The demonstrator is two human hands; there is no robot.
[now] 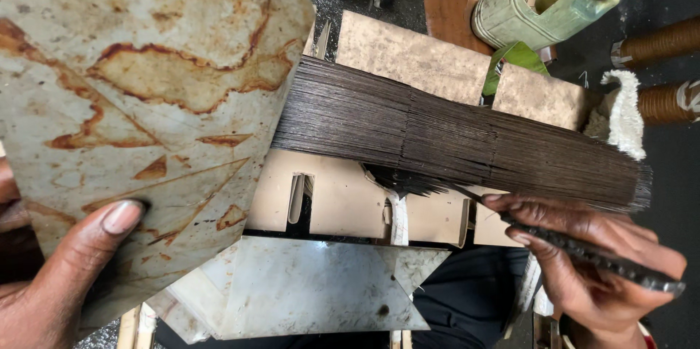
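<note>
Left hand [44, 283] clamps the rust-stained, pale sheet-metal plate [146, 101] at its lower edge, thumb flat on top. Right hand [590, 269] is closed around a dark, ridged metal rod [590, 254], tip at the thick stack of thin dark metal strips [452, 134].

Stack lies mid-frame on tan blocks [350, 199]; long axis runs upper left to lower right, loose ends fanning right.

Risk: prying may splay strips; sharp plate edges could cut the thumb.

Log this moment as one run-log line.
left hand: holds rusty metal sheet | right hand: holds dark metal rod, tip at wire bundle | bundle: lying across cardboard pieces
</note>
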